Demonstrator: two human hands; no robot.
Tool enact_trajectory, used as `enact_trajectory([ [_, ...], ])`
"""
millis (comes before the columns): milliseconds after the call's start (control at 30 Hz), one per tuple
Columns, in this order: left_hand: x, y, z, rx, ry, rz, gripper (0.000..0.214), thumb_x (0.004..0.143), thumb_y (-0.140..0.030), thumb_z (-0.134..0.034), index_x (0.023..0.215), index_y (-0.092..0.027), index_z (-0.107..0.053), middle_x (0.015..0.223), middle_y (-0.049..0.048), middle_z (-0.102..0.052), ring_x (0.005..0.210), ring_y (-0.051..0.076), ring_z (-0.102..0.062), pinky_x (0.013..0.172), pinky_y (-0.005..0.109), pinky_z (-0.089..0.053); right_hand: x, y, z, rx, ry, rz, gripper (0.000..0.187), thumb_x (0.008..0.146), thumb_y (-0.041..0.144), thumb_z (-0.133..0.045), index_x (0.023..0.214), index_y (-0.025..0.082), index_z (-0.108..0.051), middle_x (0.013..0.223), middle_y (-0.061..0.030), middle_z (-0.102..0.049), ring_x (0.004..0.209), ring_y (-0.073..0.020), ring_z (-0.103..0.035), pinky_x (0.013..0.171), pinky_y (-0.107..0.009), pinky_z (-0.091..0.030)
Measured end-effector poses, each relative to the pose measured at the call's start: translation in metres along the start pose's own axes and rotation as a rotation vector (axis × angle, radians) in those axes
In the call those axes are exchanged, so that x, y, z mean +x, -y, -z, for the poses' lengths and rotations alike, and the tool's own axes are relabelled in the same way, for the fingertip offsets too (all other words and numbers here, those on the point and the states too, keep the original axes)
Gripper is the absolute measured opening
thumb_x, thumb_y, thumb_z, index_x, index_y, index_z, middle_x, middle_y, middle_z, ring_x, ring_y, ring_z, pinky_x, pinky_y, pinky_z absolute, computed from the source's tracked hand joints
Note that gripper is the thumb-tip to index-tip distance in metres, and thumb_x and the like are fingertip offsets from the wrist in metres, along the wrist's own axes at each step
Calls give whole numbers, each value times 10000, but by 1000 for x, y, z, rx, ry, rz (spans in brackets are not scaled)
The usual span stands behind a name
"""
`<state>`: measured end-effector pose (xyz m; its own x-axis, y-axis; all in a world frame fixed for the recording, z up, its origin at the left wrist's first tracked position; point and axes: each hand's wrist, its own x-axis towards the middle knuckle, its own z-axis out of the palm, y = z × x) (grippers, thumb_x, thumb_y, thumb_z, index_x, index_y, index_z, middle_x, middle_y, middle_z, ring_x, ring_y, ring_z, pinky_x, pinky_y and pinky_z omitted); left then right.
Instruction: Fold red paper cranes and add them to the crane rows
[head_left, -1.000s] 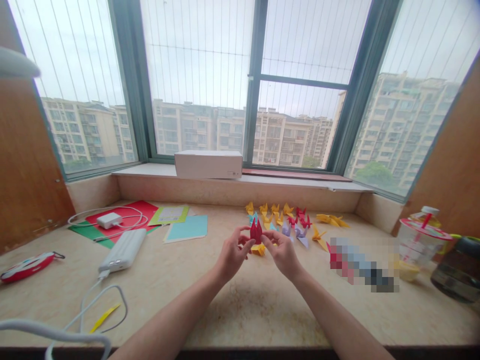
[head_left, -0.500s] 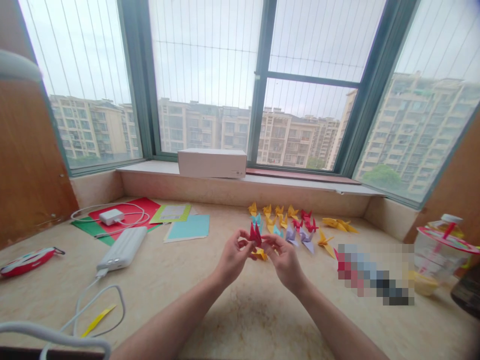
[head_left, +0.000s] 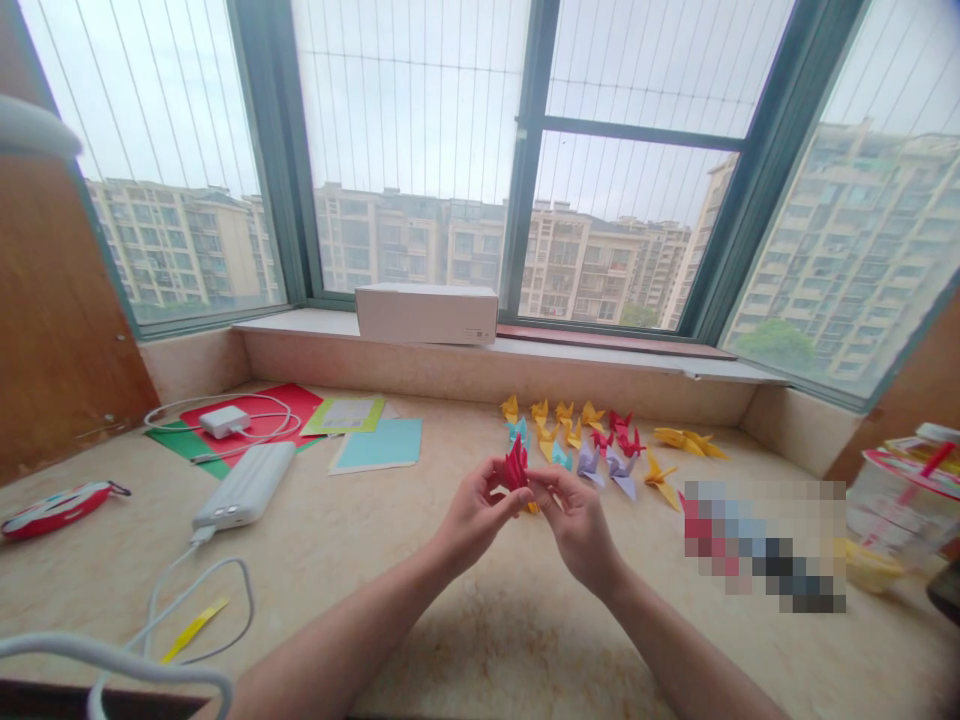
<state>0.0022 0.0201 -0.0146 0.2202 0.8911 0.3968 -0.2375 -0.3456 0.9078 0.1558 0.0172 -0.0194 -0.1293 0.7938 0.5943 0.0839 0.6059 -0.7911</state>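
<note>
Between my two hands, above the stone-patterned counter, is a small red folded paper piece with pointed tips standing up. My left hand pinches it from the left, thumb across its lower part. From the right, my right hand closes its thumb and fingertips on its edge. Just beyond the hands stand several folded paper cranes: yellow ones, red ones, purple ones and light blue ones. A bit of yellow paper shows partly hidden beneath the hands.
Left are blue paper sheets, a red sheet, a white charger, a power bank with cable and a red-white pouch. A white box sits on the sill. Right stands a clear plastic cup beside a blurred-out patch.
The left thumb has shifted right across the red paper, and the paper has turned slightly in my fingers. The view has tilted a little.
</note>
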Motion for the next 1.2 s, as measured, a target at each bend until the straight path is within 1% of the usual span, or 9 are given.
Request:
enact_trajectory([
  [100, -1, 0, -2, -13, 4, 10, 315, 763, -379, -777, 897, -147, -612, 824, 25, -627, 720, 128, -578, 599, 215, -474, -2, 1, -2, -74, 12, 64, 150, 903, 295, -624, 978, 237, -740, 917, -60, -708, 856, -214, -653, 773, -345, -523],
  [200, -1, -2, -2, -13, 11, -7, 298, 791, -390, -749, 899, -139, -631, 813, 27, -619, 696, 124, -563, 597, 219, -472, -4, 4, -3, -117, -51, 78, 148, 913, 297, -607, 971, 234, -729, 918, -56, -712, 854, -212, -649, 757, -332, -511],
  [400, -2, -8, -3, 15, 32, -44, 295, 872, -377, -659, 1033, -130, -669, 881, 71, -665, 705, 141, -577, 643, 252, -491, -4, 7, -3, -168, -143, -20, 237, 929, 363, -575, 1083, 199, -652, 844, -53, -715, 768, -201, -654, 722, -325, -509],
  [600, -2, -3, -3, 134, -5, -104, 271, 885, -360, -635, 1041, -161, -730, 926, 62, -622, 680, 128, -587, 653, 262, -525, -2, 7, -2, -254, -123, 0, 280, 936, 339, -531, 1139, 203, -666, 1024, -93, -702, 827, -213, -652, 691, -329, -524],
  [733, -1, 1, -1, 176, -59, -115, 252, 871, -344, -649, 1028, -172, -746, 885, 49, -618, 670, 132, -599, 636, 265, -538, -1, 8, -2, -172, -70, -41, 304, 937, 372, -542, 1153, 206, -676, 1048, -96, -722, 892, -235, -678, 732, -347, -539],
  [867, 0, 2, 1, 173, -119, -69, 239, 835, -335, -693, 982, -154, -744, 845, 60, -672, 703, 162, -629, 608, 262, -536, 1, 7, 0, -83, -129, -98, 274, 915, 392, -586, 1054, 187, -704, 929, -89, -753, 833, -238, -698, 746, -361, -547],
  [933, 0, 1, 0, 170, -124, -56, 230, 818, -337, -712, 941, -145, -747, 824, 61, -681, 698, 164, -633, 593, 257, -530, 1, 6, 1, -64, -131, -110, 292, 911, 414, -592, 1053, 183, -699, 919, -90, -754, 834, -237, -700, 752, -361, -547],
  [1067, -2, -2, -1, 168, -132, -71, 243, 813, -360, -719, 921, -146, -758, 842, 62, -674, 672, 148, -625, 575, 250, -522, 0, 7, 0, -64, -62, -78, 379, 893, 458, -614, 1154, 189, -667, 1047, -108, -727, 904, -238, -682, 785, -365, -539],
  [1200, -2, -2, -1, 118, -92, -35, 294, 802, -392, -732, 941, -133, -742, 803, 65, -708, 622, 141, -615, 585, 263, -518, 0, 5, -3, 84, -105, -151, 354, 805, 453, -724, 1025, 182, -664, 892, -81, -731, 808, -223, -683, 743, -357, -559],
])
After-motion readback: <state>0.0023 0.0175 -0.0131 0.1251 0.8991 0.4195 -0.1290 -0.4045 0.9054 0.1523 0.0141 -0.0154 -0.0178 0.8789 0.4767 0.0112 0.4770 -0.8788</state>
